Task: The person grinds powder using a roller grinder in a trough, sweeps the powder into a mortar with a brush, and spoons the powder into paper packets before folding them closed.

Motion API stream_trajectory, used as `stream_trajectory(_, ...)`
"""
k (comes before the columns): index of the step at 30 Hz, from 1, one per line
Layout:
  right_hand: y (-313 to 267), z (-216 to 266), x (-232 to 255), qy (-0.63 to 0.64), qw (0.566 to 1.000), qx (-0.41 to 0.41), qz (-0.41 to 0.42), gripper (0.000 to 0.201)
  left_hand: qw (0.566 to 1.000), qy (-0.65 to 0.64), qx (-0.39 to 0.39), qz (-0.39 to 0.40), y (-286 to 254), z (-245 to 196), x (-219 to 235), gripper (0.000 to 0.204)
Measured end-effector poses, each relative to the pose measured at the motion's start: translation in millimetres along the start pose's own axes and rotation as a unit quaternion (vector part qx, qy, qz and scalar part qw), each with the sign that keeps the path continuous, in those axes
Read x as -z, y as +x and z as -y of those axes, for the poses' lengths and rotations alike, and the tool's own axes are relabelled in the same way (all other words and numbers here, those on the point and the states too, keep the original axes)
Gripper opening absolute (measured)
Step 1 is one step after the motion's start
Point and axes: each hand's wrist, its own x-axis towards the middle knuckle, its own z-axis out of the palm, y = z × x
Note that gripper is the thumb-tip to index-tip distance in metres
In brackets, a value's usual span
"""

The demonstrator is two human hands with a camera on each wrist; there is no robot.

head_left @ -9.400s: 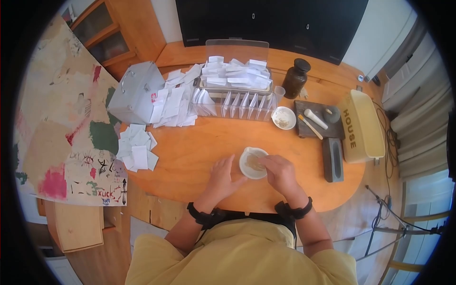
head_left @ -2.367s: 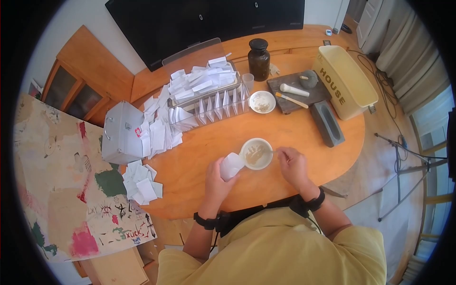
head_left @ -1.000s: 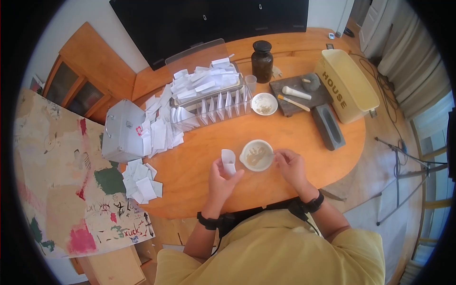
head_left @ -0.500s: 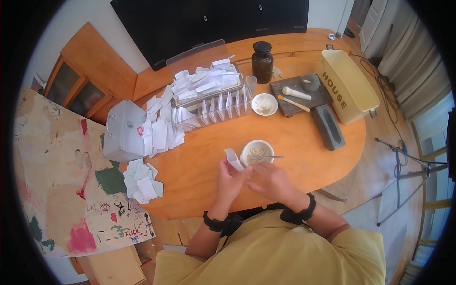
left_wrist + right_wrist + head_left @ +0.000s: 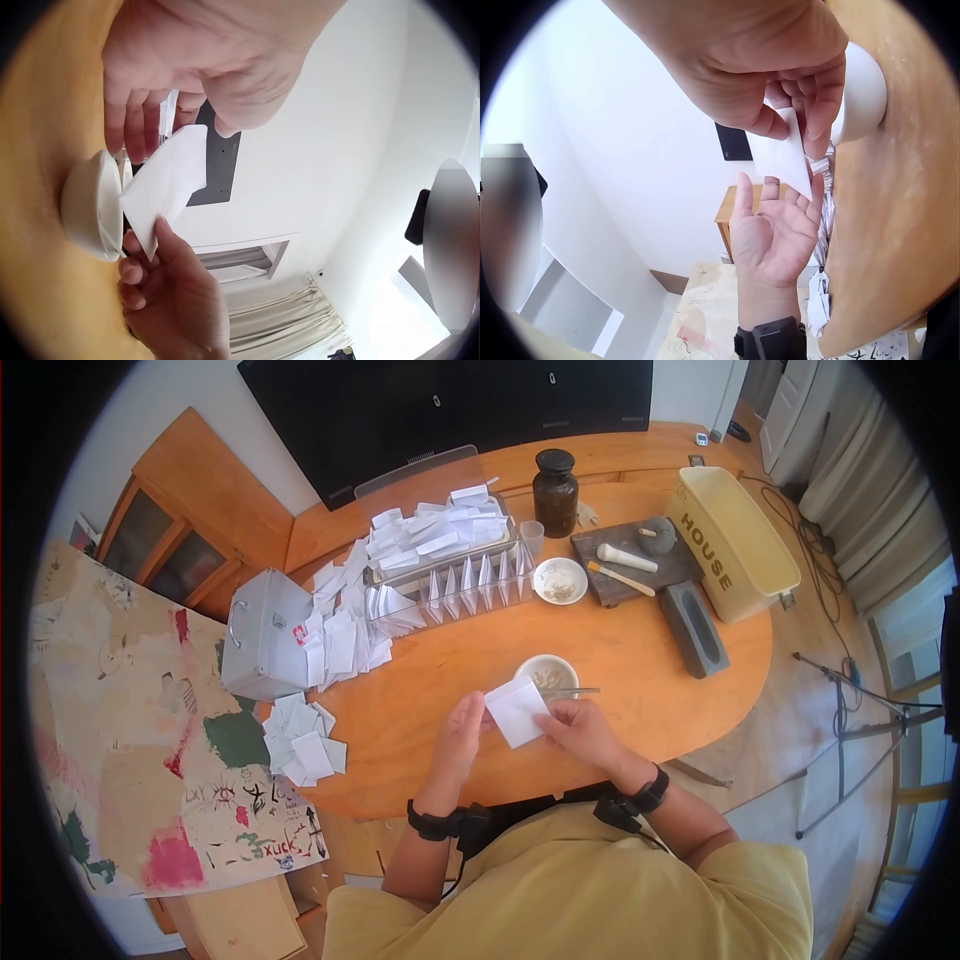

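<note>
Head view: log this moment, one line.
right hand: pinches white square paper | left hand: palm toward paper | white round bowl: on orange wooden table, thin grey utensil over rim

One round white bowl [image 5: 84, 210]. One thin metal spatula [image 5: 583, 690] across bowl. In front of bowl: one bare left hand [image 5: 460, 738], one bare right hand [image 5: 588, 735], one square white paper piece [image 5: 517, 714] between them. Behind bowl: one shallow white dish [image 5: 550, 569], one small clear cup [image 5: 532, 540], one black-lidded brown glass jar [image 5: 556, 498]. Behind and right: one white pestle [image 5: 628, 559], one wooden-handled brush [image 5: 622, 579], one cream bin [image 5: 722, 528] lettered HOUSE. Left: one silver metal case [image 5: 265, 638].
</note>
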Motion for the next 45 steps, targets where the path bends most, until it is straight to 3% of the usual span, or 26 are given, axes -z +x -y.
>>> stream_trajectory(5,1.8,-5.8,6.0,0.033,0.997,-0.033,0.058,0.020,0.991,0.107,-0.011,0.076,4.3,-6.6,11.3,0.020)
stream_trajectory(11,2.9,-5.5,10.1,0.052,0.994,-0.061,0.076,0.018,0.987,0.118,-0.056,0.092,0.4,-22.7,-0.3,0.021)
stream_trajectory(17,3.4,-8.2,10.5,0.052,0.993,-0.064,0.081,0.018,0.981,0.164,0.004,0.105,5.0,-27.1,4.4,0.014)
stream_trajectory(20,3.0,-7.1,11.1,0.034,0.996,-0.055,0.066,0.018,0.955,0.249,0.022,0.159,17.1,-39.8,11.0,0.014)
stream_trajectory(23,-0.2,-8.9,12.3,0.030,0.999,-0.026,0.036,0.019,0.955,0.269,-0.025,0.122,46.6,-54.1,30.2,0.017)
stream_trajectory(26,-8.2,-5.1,18.3,0.013,0.999,-0.020,0.031,0.019,0.942,0.308,-0.132,-0.019,85.0,-87.5,48.7,0.024)
stream_trajectory(29,-13.3,-8.5,20.0,0.018,0.999,-0.026,0.037,0.019,0.908,0.305,-0.243,-0.152,124.0,-117.6,58.0,0.026)
stream_trajectory(32,-17.4,-11.8,19.5,0.032,0.999,-0.028,0.033,0.019,0.840,0.385,-0.318,-0.212,154.0,-125.9,60.2,0.025)
stream_trajectory(39,-22.3,-12.2,22.0,0.060,0.998,-0.027,0.024,0.019,0.752,0.509,-0.328,-0.260,151.9,-113.6,32.1,0.020)
stream_trajectory(42,-20.9,-14.7,23.1,0.053,0.998,-0.033,0.024,0.019,0.763,0.507,-0.325,-0.236,148.5,-111.5,22.5,0.017)
stream_trajectory(45,-21.0,-12.1,22.8,0.051,0.998,-0.035,0.027,0.019,0.733,0.545,-0.337,-0.230,148.3,-111.1,16.3,0.017)
